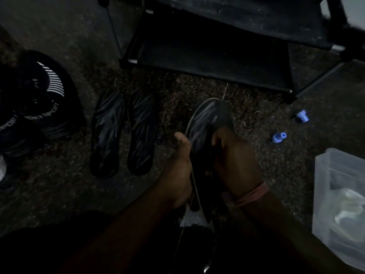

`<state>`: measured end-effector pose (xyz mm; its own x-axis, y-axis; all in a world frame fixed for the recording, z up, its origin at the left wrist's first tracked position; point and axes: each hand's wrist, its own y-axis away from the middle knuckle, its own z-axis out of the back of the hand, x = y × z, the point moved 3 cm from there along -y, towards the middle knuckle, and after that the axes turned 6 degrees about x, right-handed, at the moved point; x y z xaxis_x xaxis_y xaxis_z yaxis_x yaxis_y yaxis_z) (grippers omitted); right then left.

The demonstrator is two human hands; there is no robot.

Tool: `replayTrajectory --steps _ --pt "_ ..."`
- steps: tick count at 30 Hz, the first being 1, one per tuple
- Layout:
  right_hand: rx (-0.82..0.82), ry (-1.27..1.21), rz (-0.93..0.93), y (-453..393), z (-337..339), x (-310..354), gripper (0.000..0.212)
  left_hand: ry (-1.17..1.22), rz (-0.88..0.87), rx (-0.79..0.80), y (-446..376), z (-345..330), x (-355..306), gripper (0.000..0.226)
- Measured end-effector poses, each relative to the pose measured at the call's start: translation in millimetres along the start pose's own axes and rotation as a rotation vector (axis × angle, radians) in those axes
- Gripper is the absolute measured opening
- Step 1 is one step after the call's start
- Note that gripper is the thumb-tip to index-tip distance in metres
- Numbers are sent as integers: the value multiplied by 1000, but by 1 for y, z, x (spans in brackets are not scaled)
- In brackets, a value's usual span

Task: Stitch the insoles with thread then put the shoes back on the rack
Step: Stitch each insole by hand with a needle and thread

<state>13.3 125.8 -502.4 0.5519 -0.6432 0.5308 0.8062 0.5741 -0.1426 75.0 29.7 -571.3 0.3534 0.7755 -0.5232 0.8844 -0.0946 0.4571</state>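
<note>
While dim | left hand (178,171), right hand (235,165) seemingly grip insole (205,119)

I see open floor (197,86) between my hands (207,165) and the rack (207,56) ahead. To the left, two loose insoles (122,133) lie side by side, with dark shoes (39,99) beyond them. On the right, two blue caps (290,125) sit on the floor and a clear plastic box (339,204) blocks the near right side.
</note>
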Motion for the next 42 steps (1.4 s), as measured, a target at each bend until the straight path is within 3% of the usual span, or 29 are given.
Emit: replayTrajectory --steps 6,9,13,17,21,26,29,31,34,39,42 --pt "43 26 182 12 -19 42 5 59 7 -15 1 7 -7 89" --pt "-57 -14 44 2 -5 15 12 21 9 0 0 2 -1 85" --pt "-15 -45 102 13 -18 49 18 37 36 -15 1 7 -1 91" --pt "-107 -81 -2 1 -3 5 26 31 29 21 1 2 2 85" --pt "1 -111 110 14 -19 45 18 72 29 -1 2 7 -5 93" --pt "-55 -84 -38 0 -7 -8 30 23 37 -37 1 3 4 77" --pt "10 -71 88 12 -21 29 37 51 40 -47 1 6 -1 83" --pt "11 -95 88 8 -18 24 35 49 15 -35 1 7 -3 83" --pt "-88 -64 -71 -2 -1 -8 21 -22 57 -10 -1 7 7 81" --pt "0 -114 83 9 -16 33 31 72 41 -49 -1 13 3 83" --pt "-87 -94 -64 -1 -6 -1 39 50 66 -26 -1 7 8 80"
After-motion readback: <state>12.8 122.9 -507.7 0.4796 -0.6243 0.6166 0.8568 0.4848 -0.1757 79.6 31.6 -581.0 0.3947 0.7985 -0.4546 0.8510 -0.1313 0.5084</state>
